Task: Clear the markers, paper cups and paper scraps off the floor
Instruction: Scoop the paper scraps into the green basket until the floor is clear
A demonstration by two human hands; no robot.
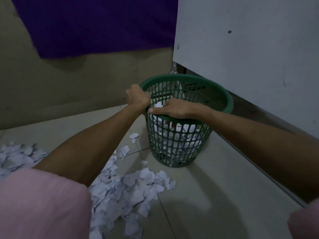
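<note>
Pink sleeve filling the bottom left corner, another bit of pink at bottom right. Big heap of torn white paper scraps lying on the tiled floor just past the sleeve, more scraps piling at the left edge, a few loose pieces trailing toward the bin. Both bare forearms reaching forward to a green mesh wastebasket standing on the floor, slightly tilted. Right hand gripping the near rim, thumb outside, fingers curling over into the basket by a white scrap. Left hand clenching around the left side of the rim. Basket partly filled with white paper showing through the mesh. No markers or cups showing. Beyond it, a white cabinet panel sitting just right of and behind the basket, beige wall at back, purple cloth hanging over it.
</note>
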